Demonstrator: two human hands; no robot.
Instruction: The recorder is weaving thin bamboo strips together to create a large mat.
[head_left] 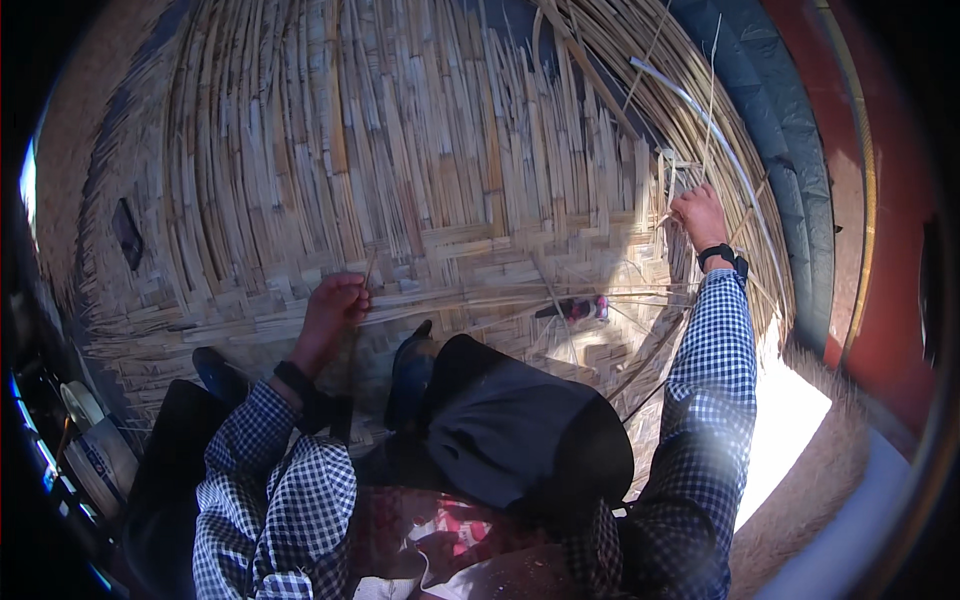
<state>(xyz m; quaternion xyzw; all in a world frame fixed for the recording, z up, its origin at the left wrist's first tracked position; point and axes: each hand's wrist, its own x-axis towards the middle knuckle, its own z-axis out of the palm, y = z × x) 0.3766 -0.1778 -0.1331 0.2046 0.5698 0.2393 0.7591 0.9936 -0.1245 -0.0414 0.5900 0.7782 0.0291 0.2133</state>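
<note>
"What's on the mat (300, 220)?"
"Dark slab (128, 233) left, pink-and-black thing (588, 308) right — a knee (520, 430) hides the mat's near part."
"Grips?"
"Left hand (336, 304) pinches a strip (372, 261) over it; right hand (700, 212), at its right edge — can't tell."

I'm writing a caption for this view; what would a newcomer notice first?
The woven mat fills the middle, its long unwoven strips running toward the top. Over it, the left hand sits left of centre and the right hand toward the right, both below checked sleeves' cuffs. Bright sunlight glares at lower right.
</note>
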